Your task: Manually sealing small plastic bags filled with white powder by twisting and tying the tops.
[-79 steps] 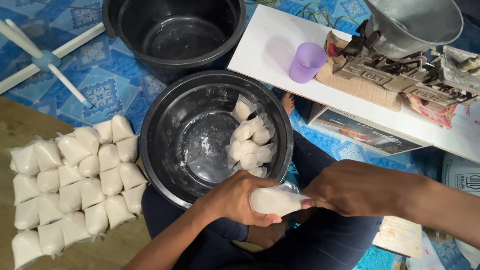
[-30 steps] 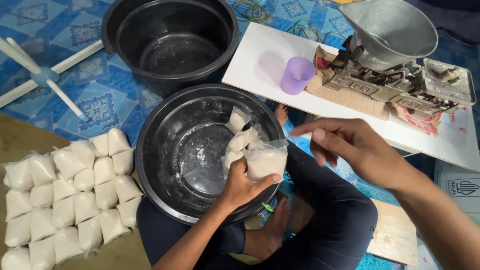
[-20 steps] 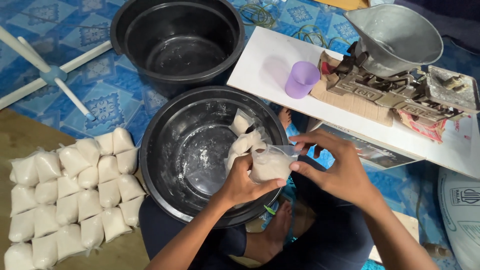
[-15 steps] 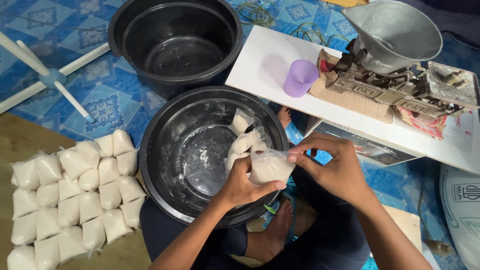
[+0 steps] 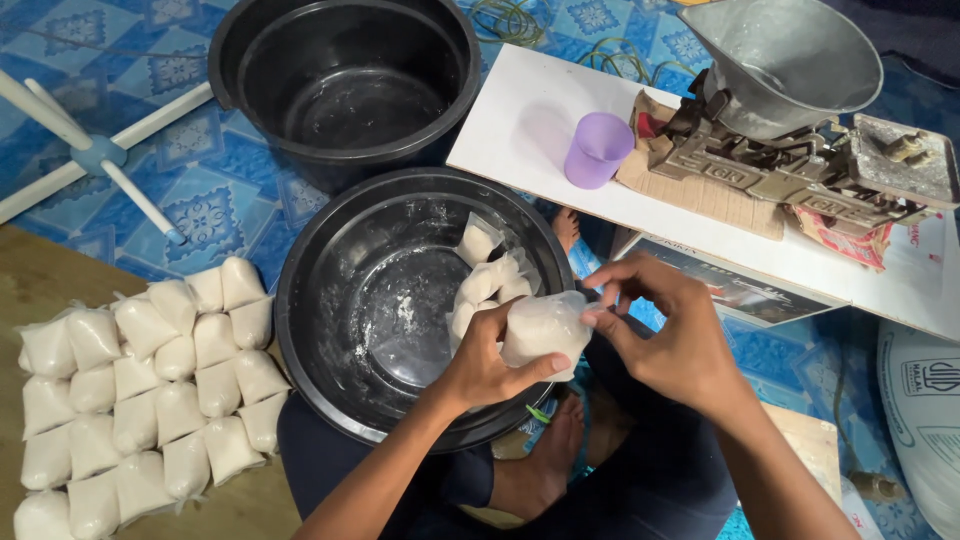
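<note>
Right hand (image 5: 670,340) had come back onto the small clear plastic bag of white powder (image 5: 543,330), pinching its top; left hand (image 5: 492,358) gripped the body over the black round basin (image 5: 330,390). Closing stage, likely.

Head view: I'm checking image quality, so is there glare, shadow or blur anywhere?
Head view: sharp, no motion blur; soft glare on the black basin's wet floor and the pot; the purple cup casts a faint shadow on the white board; the held bag is evenly lit.
</note>
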